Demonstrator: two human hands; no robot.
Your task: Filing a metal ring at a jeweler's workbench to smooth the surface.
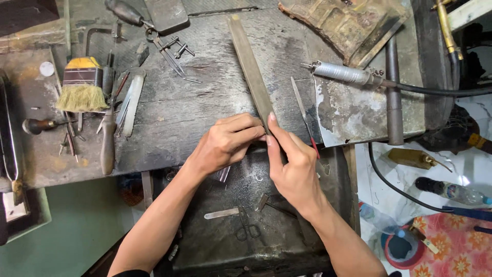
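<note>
Head view: both hands meet at the near edge of the desk (205,102), over the near end of a long flat file (251,66). The file lies on the worn desk with its long axis running from the hands up and slightly left, its far tip pointing away from the person toward the top of the frame. The left hand (225,143) curls its fingers (246,125) down against the file's near end; the right hand (294,164) presses an outstretched finger along the same end, the other fingers folded. Whether something small is pinched between the two hands, I cannot tell.

One thin needle file (303,115) with a red tip lies just right of the big file, nearly parallel to it. One brush (82,84) with straw-coloured bristles sits at the left, beside a loose cluster of slim hand tools. One pair of dividers (166,48) lies beyond it. One rotary handpiece (346,74) on a black cable rests on a metal sheet at the right. In the tray below the hands lie one pair of scissors (246,228) and one small hammer (271,204).
</note>
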